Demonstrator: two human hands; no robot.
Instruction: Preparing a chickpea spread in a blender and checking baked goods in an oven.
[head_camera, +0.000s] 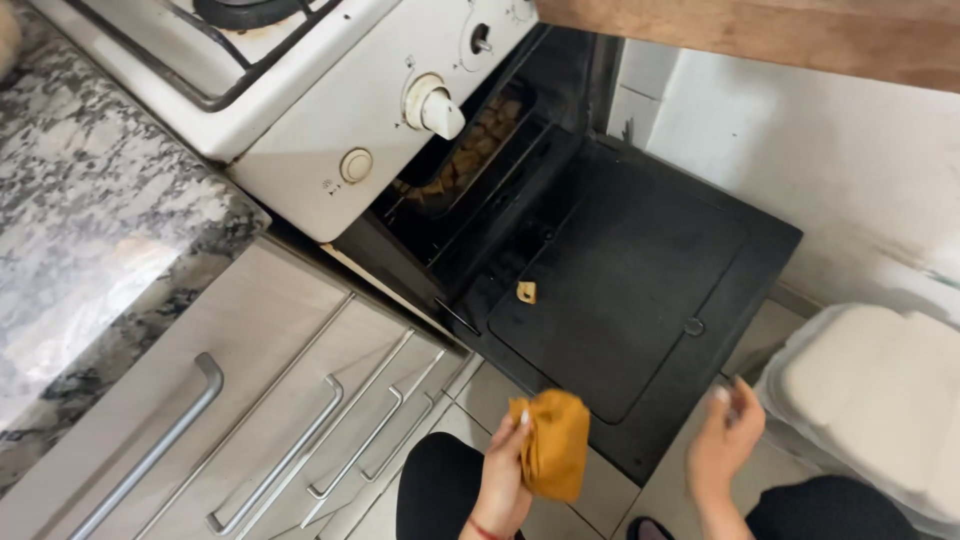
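Note:
My left hand (503, 470) holds a bunched orange cloth (553, 443) just in front of the lowered black oven door (640, 290). My right hand (725, 440) hovers near the door's front right corner, fingers loosely curled, holding nothing I can see. A small tan piece of food (526, 292) lies on the inside of the door. Inside the dark oven, a tray of browned food (465, 160) sits on a rack.
A white stove (330, 100) with knobs stands above the oven. To the left are a granite counter (90, 230) and grey drawers with metal handles (280, 440). A white bin with a bag (880, 400) stands at the right. A wooden edge (760, 35) crosses the top.

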